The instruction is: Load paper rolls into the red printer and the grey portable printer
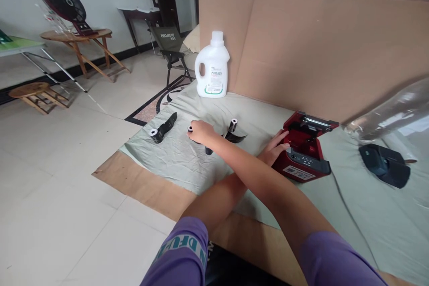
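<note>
My arms are crossed over a pale green cloth (174, 161). My right hand (200, 132) reaches left, its fingers curled over a small black paper roll (190, 129). A second black roll (208, 150) lies just below that wrist. My left hand (275, 146) reaches right, with its fingers stretched flat against the left side of a red label printer (303, 152) whose lid stands open. Farther left lies another roll with a loose black strip (160, 131). A third roll with black wrapping (233, 128) sits between my hands.
A white detergent jug (212, 67) stands at the back against a cardboard wall (318, 44). A black device (385, 165) and a clear plastic bottle (389, 114) lie at the right. Brown cardboard (140, 183) edges the cloth. A folding chair (172, 51), wooden tables and a fan stand on the tiled floor.
</note>
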A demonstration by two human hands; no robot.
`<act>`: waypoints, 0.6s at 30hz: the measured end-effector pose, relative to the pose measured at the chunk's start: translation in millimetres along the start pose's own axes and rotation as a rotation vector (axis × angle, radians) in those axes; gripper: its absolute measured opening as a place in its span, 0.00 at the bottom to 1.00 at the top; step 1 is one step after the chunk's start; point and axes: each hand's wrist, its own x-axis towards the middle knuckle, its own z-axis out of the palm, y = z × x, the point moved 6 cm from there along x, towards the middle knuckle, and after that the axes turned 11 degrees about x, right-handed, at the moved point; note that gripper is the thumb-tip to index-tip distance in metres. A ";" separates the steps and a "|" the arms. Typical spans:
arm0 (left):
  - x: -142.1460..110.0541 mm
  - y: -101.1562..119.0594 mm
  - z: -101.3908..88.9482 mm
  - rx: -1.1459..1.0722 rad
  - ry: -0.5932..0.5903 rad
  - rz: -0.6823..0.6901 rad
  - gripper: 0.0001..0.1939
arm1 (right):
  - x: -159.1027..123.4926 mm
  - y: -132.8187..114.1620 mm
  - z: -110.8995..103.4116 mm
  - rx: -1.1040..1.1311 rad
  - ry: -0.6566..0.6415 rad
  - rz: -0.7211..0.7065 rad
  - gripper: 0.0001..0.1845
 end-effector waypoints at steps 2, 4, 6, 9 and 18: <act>2.1 -1.3 0.6 0.004 0.005 0.000 0.32 | -0.9 -3.7 2.9 -0.020 0.008 0.008 0.13; 1.9 -1.0 0.5 0.002 0.006 -0.006 0.32 | -4.2 -8.1 1.3 -0.030 0.012 0.003 0.18; 0.1 0.4 -0.3 -0.002 0.005 -0.006 0.32 | -11.6 -10.0 -7.4 -0.011 0.036 -0.007 0.26; -2.9 2.6 -0.8 0.004 -0.015 -0.004 0.31 | -32.9 0.0 -37.2 0.027 0.150 -0.011 0.29; -0.7 7.0 -0.1 0.068 -0.045 0.008 0.32 | -99.7 67.7 -92.8 0.166 0.236 -0.037 0.16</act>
